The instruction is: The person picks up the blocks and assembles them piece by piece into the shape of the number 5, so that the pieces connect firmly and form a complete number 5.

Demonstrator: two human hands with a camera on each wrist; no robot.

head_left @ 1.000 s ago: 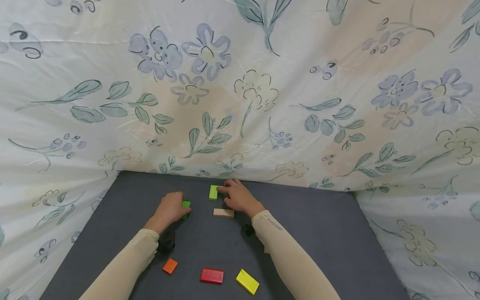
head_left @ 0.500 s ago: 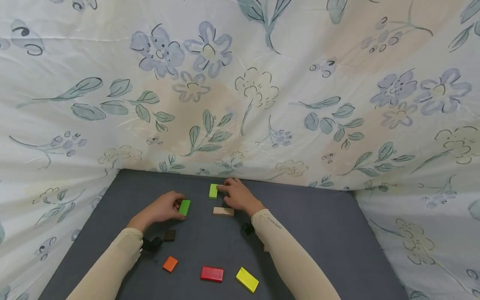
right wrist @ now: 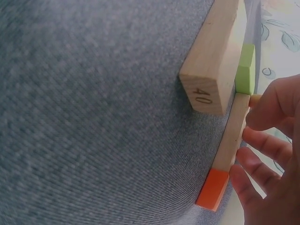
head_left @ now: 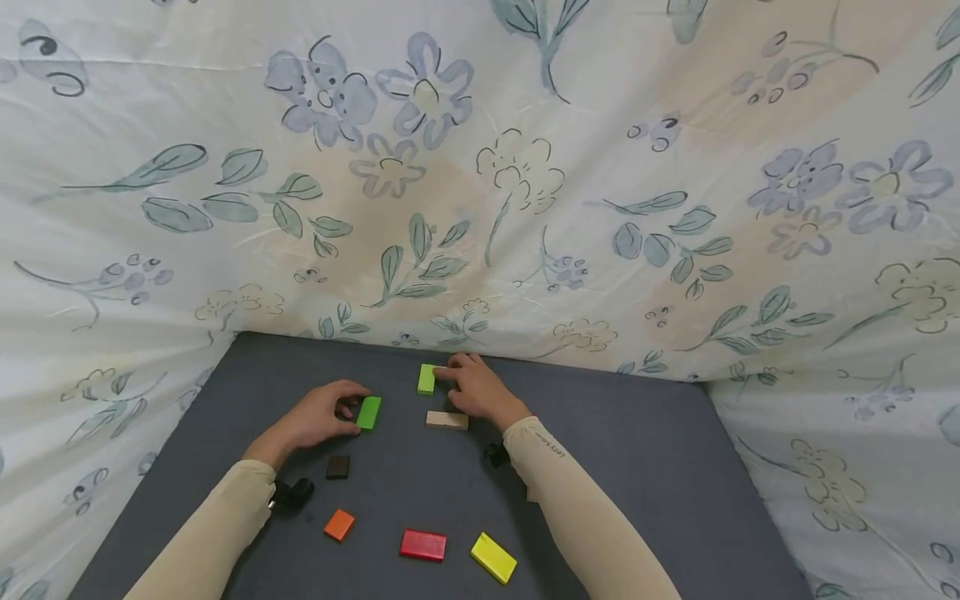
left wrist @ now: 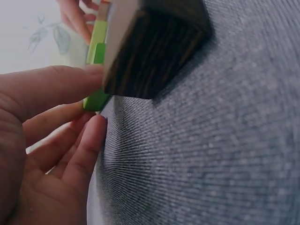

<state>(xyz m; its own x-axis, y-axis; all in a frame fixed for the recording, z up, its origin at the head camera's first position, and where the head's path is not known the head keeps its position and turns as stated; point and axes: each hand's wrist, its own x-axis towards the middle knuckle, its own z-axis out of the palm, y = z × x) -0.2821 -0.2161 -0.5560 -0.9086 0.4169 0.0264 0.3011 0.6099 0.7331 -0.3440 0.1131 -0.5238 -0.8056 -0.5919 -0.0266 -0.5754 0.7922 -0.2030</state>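
Head view, bench (head_left: 615, 475): dark grey, backed by a floral cloth (head_left: 525, 92).
Left hand (head_left: 309, 418): thumb and bent fingers sit at the left edge of the green block (head_left: 369, 413); whether they pinch it or only touch it cannot be told.
Green block: lies flat on the bench, left of the light-green block (head_left: 425, 382) and apart from it.
Right hand (head_left: 480, 392): index finger reaches the right edge of the light-green block, near the bench's far edge.
Plain wooden block (head_left: 446, 421): lies crosswise, nearer the person than the light-green block.
Dark brown block (head_left: 338, 467): nearer the person than the green block, beside the left wrist.
Near row: an orange block (head_left: 340, 525), a red block (head_left: 423, 545) and a yellow block (head_left: 494, 558), well apart from one another.
Left wrist view, foreground: the dark brown block looms large; behind it the left thumb crosses in front of the green block, with a finger at its lower end.
Right wrist view, line of blocks: the light-green block, a long wooden piece (right wrist: 232, 136) and an orange piece (right wrist: 213, 188) run end to end.
Right fingers: loose and released, resting along the side of that line.
Plain wooden block's end: faces the camera, printed with a number.
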